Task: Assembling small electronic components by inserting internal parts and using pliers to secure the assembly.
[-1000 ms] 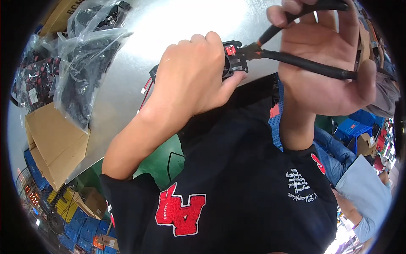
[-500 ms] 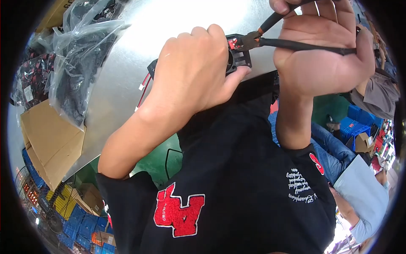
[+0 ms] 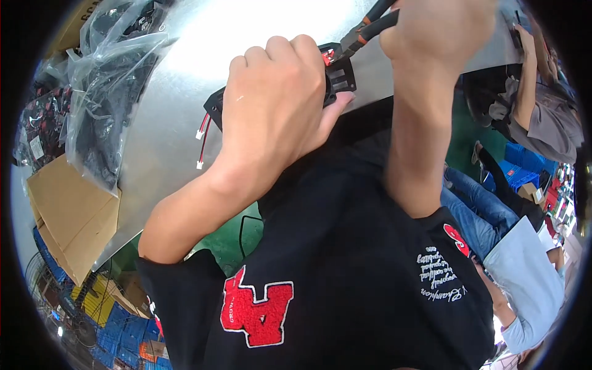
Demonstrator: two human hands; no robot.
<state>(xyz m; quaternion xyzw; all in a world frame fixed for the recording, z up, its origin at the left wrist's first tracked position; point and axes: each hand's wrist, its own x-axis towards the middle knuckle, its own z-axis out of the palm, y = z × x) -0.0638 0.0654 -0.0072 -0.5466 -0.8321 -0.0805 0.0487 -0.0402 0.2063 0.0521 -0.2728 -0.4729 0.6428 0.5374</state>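
Observation:
My left hand (image 3: pixel 271 92) is closed over a black plastic housing (image 3: pixel 343 79) and holds it on the metal table (image 3: pixel 154 135). Most of the housing is hidden beneath the palm. Two pairs of red and black wires (image 3: pixel 205 139), tipped with white plugs, hang out by the wrist. In my right hand (image 3: pixel 441 31), which is blurred, are the black-and-orange handles of a pair of pliers (image 3: pixel 353 42). The jaws touch a small red part (image 3: pixel 328 57) at the far edge of the housing. Whether they grip it I cannot tell.
Clear plastic bags (image 3: pixel 108 92) of dark parts lie at the table's left, beside a cardboard box flap (image 3: pixel 74 213). A fan (image 3: pixel 77 308) and blue crates (image 3: pixel 120 330) stand lower left. To the right are other people, one in a light blue top (image 3: pixel 524 271).
My right hand has gone from spread fingers to a closed grip, bringing the plier handles together. The pliers are now tilted more steeply. My left hand and the housing appear slightly further left.

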